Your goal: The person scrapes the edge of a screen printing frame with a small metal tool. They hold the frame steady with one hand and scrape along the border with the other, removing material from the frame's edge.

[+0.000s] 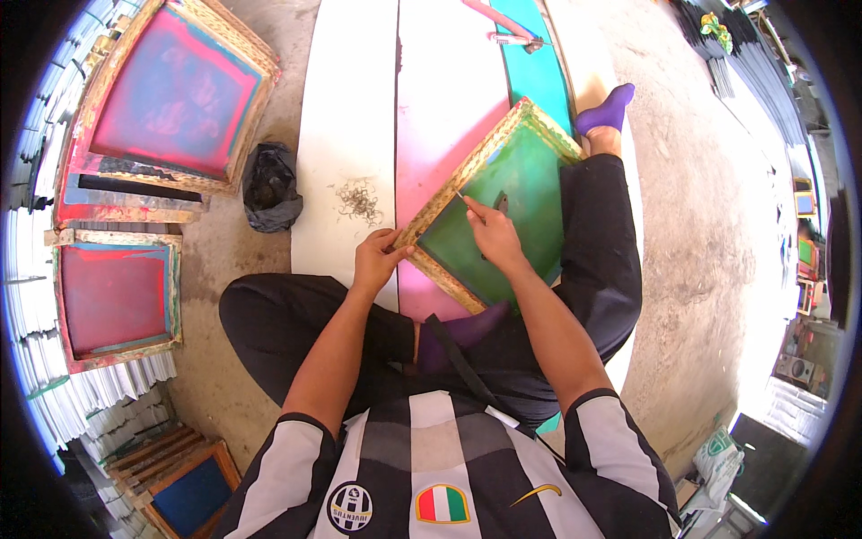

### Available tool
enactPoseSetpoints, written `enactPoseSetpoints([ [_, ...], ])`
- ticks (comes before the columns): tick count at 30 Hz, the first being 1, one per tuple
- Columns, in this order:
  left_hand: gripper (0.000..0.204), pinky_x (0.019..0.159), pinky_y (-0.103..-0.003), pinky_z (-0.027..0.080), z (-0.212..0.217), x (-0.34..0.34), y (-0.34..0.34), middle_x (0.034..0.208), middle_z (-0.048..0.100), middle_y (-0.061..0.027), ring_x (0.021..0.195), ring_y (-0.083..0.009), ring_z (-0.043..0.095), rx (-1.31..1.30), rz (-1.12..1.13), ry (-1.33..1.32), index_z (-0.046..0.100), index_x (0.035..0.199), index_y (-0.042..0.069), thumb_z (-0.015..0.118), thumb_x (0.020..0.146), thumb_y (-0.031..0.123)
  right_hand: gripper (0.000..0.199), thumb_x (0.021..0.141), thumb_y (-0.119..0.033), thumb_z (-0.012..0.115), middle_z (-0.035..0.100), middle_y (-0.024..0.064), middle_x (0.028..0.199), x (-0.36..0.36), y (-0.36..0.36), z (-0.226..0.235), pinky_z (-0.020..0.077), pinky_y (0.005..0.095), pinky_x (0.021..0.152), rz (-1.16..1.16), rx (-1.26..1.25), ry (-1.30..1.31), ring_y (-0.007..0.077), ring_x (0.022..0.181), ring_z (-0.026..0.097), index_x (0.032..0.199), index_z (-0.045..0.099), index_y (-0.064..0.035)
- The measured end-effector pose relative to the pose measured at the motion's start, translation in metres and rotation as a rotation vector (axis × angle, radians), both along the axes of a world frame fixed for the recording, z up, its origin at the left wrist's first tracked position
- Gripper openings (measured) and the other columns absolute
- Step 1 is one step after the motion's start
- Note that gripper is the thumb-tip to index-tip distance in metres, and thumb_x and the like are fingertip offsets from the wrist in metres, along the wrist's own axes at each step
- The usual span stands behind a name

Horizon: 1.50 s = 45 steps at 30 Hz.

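A wooden-framed printing screen with green mesh (525, 180) rests tilted on my right leg, over white and pink boards. My left hand (377, 259) grips the frame's near left corner. My right hand (492, 232) lies on the green mesh and pinches a thin pointed tool (461, 198) whose tip touches the inner edge of the wooden frame. I sit on the floor in black trousers and purple socks.
White, pink and teal boards (350, 108) run away across the concrete floor, with a small pile of dark shavings (359, 199) on the white one. A black bag (271, 187) lies to the left. More framed screens (171, 99) lean at left; stacked sheets sit at far right.
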<state>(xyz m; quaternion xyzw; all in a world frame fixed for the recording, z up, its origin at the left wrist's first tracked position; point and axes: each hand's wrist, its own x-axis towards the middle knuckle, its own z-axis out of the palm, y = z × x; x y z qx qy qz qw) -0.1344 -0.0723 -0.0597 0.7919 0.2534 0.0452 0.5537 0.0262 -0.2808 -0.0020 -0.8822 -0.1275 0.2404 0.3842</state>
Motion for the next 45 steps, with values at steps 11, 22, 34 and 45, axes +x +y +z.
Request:
enactPoseSetpoints([
  [11, 0.055, 0.088, -0.032, 0.055, 0.014, 0.003, -0.001, 0.123, 0.068, -0.0172, 0.103, -0.0234, 0.068, -0.046, -0.015, 0.071, 0.071, 0.124, -0.001, 0.087, 0.079, 0.026, 0.036, 0.101, -0.033, 0.055, 0.071, 0.025, 0.101, -0.003, 0.009, 0.013, 0.0542, 0.0574, 0.087, 0.056, -0.224, -0.079, 0.048, 0.094, 0.068, 0.136, 0.063, -0.031],
  [22, 0.055, 0.091, -0.034, 0.054, 0.01, 0.002, 0.001, 0.122, 0.068, -0.0173, 0.104, -0.0243, 0.067, -0.075, -0.037, 0.017, 0.072, 0.123, 0.0, 0.086, 0.08, 0.031, 0.037, 0.1, -0.03, 0.055, 0.072, 0.0238, 0.103, -0.002, 0.006, 0.019, 0.0542, 0.0552, 0.088, 0.096, -0.185, -0.057, 0.0469, 0.097, 0.068, 0.136, 0.064, -0.0248],
  [34, 0.052, 0.08, -0.03, 0.055, 0.011, 0.003, 0.0, 0.118, 0.07, -0.0162, 0.089, -0.0193, 0.068, -0.007, -0.014, -0.004, 0.072, 0.121, -0.001, 0.088, 0.078, 0.023, 0.037, 0.101, -0.03, 0.053, 0.071, 0.0246, 0.109, -0.004, 0.012, 0.027, 0.0527, 0.0548, 0.093, 0.097, -0.234, -0.03, 0.0458, 0.103, 0.067, 0.137, 0.063, -0.0245],
  [45, 0.055, 0.091, -0.035, 0.054, 0.012, 0.003, 0.003, 0.122, 0.068, -0.0182, 0.104, -0.0254, 0.068, -0.041, -0.045, 0.052, 0.072, 0.123, 0.002, 0.085, 0.081, 0.035, 0.039, 0.102, -0.032, 0.05, 0.07, 0.0237, 0.115, -0.002, 0.021, 0.038, 0.0517, 0.0557, 0.096, 0.103, -0.31, 0.019, 0.0469, 0.107, 0.066, 0.14, 0.06, -0.0267],
])
